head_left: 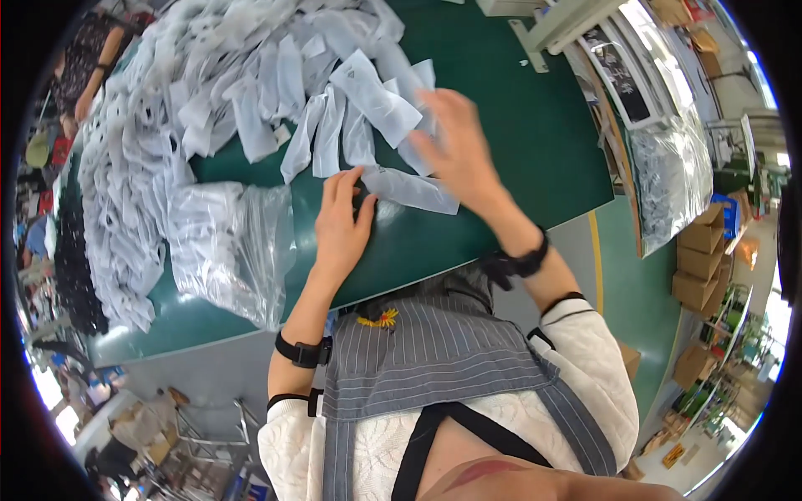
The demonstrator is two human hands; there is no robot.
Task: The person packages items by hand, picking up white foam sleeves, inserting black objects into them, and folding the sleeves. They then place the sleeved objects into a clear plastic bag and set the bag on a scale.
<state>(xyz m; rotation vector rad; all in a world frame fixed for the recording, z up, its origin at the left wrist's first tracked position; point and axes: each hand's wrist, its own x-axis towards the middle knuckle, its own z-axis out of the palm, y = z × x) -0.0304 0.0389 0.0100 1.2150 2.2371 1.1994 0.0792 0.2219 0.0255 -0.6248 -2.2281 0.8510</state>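
My left hand (341, 219) lies flat on the green table (518, 142), its fingertips pressing the near end of a long white translucent pouch (413, 190). My right hand (455, 146) hovers blurred over the far part of that pouch, fingers spread, at the edge of a big heap of similar white pouches (242, 75). Whether the right hand grips a pouch is unclear through the blur. Both wrists carry black bands.
A crumpled clear plastic bag (230, 242) lies left of my left hand. More pouches trail down the table's left side (117, 225). Cardboard boxes (697, 259) and a plastic-wrapped stack (672, 179) stand to the right. Another person's arm (92, 75) shows at far left.
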